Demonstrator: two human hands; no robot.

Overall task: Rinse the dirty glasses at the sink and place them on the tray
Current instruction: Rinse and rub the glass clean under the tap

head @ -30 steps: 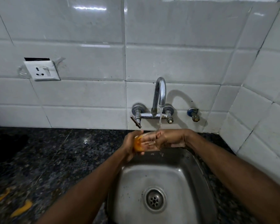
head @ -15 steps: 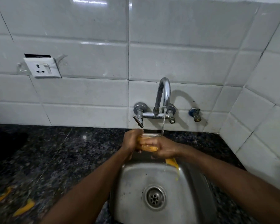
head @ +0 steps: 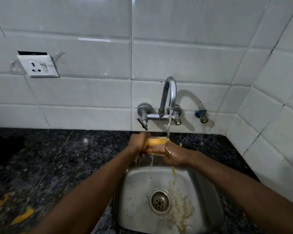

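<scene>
Head view: left hand (head: 138, 143) and right hand (head: 173, 155) both clasp a seemingly orange-stained glass (head: 155, 142) under the running tap (head: 169, 92).

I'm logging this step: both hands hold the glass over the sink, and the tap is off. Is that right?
One thing is wrong: the tap is on. The head view shows water running from it onto the glass. The rest stands: the left hand and right hand hold the glass over the sink.
</scene>
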